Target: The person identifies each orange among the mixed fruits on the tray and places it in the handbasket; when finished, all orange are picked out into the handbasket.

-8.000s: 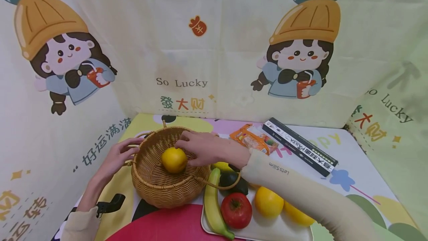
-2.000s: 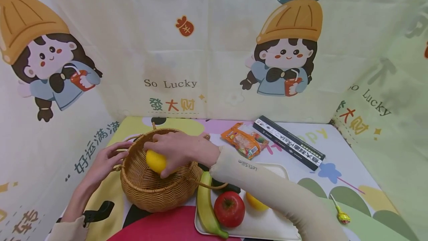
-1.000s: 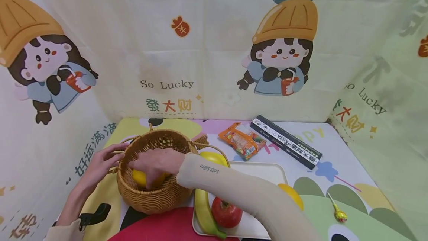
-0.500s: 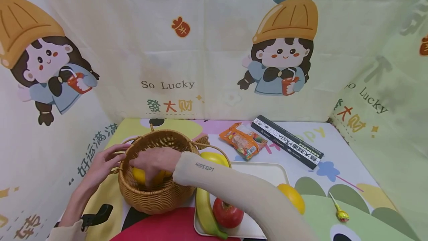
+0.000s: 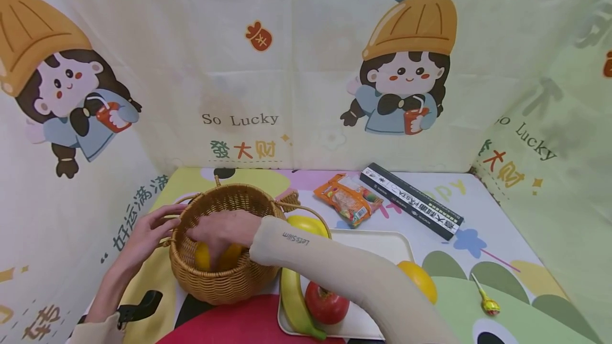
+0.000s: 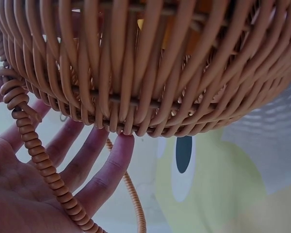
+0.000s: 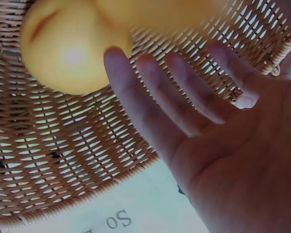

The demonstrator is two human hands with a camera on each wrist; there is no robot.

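Observation:
A brown wicker basket stands at the left of the table. My right hand reaches down inside it, over two yellow fruits, its thumb pointing down in front of them. Seen from the right wrist, the fingers are nearly straight, and one fingertip overlaps a round yellow fruit with a brown mark; a second one is blurred at the top. My left hand steadies the basket's left side. Its extended fingertips touch the wicker, and a coiled handle crosses the palm in the left wrist view.
Right of the basket, a white tray bears a banana, a red apple and an orange, partly behind my sleeve. Behind lie an orange snack packet and a pasta box. A lollipop lies at right.
Eight seconds ago one yellow fruit showed in the basket. My right hand has since lowered another from rim height into it. In the last second it barely moved; the left hand stayed put.

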